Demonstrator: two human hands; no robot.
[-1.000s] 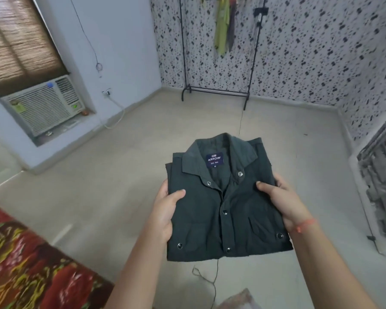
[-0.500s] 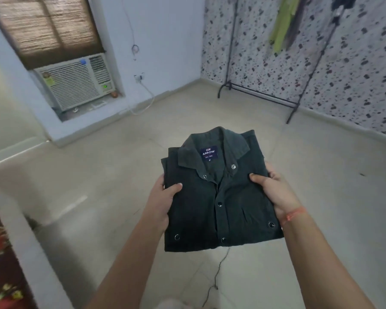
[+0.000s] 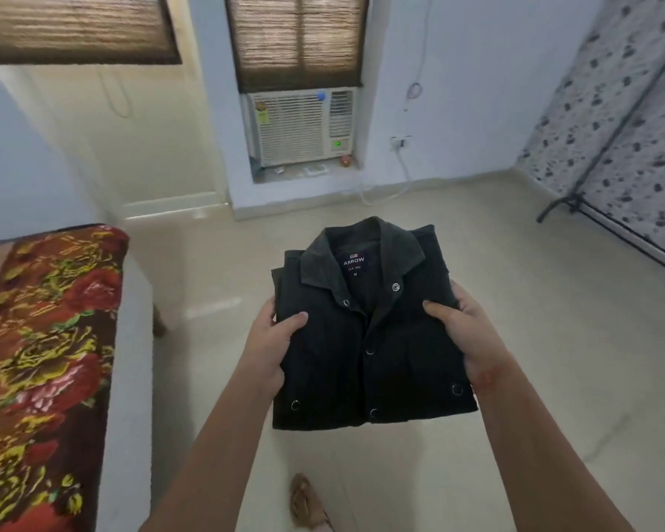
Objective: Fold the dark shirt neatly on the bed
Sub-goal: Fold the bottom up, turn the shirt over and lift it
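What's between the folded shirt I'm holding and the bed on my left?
Only bare floor. In the head view, nothing sits between the shirt and the bed.

Dim, soft daylight through the window blinds [image 3: 298,36]; edges blurred and wide-angle warped

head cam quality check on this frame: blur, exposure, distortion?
Head view: the dark shirt is sharp enough that its collar label reads, but its folds are crushed to near black. Left hand and right hand are reasonably crisp. The bedspread at the left edge is smeared. Blinds glow with backlight; wide-angle bending shows in the clothes rack.
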